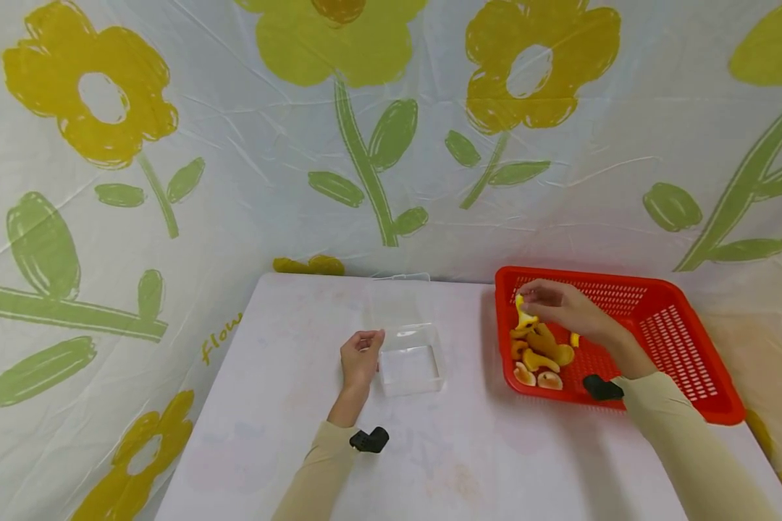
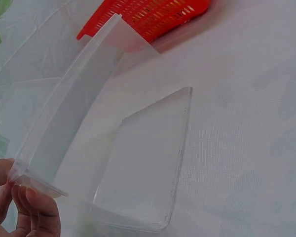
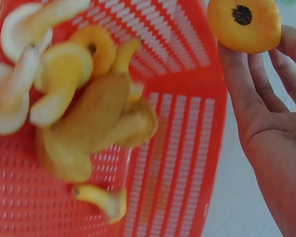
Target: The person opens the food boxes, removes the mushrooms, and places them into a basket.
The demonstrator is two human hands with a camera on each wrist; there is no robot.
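Note:
A clear plastic box (image 1: 414, 385) stands on the table, its lid (image 1: 394, 307) folded back behind it. My left hand (image 1: 360, 362) pinches the box's left corner at the rim between thumb and fingers. Above the left side of a red plastic basket (image 1: 638, 282), my right hand (image 1: 570, 312) holds a yellow mushroom (image 1: 523, 315) in its fingers. The right wrist view shows this mushroom's rounded yellow end with a dark round centre (image 3: 244, 37). Beneath it in the basket lie several more mushrooms (image 1: 539, 362), some yellow, some tan, some pale-capped.
The white-covered table (image 1: 417, 456) reaches back to a flower-printed cloth wall (image 1: 234, 145). The basket's slotted, raised walls stand at the right side of the table, apart from the box. A black wrist camera (image 1: 369, 440) sits at the left cuff.

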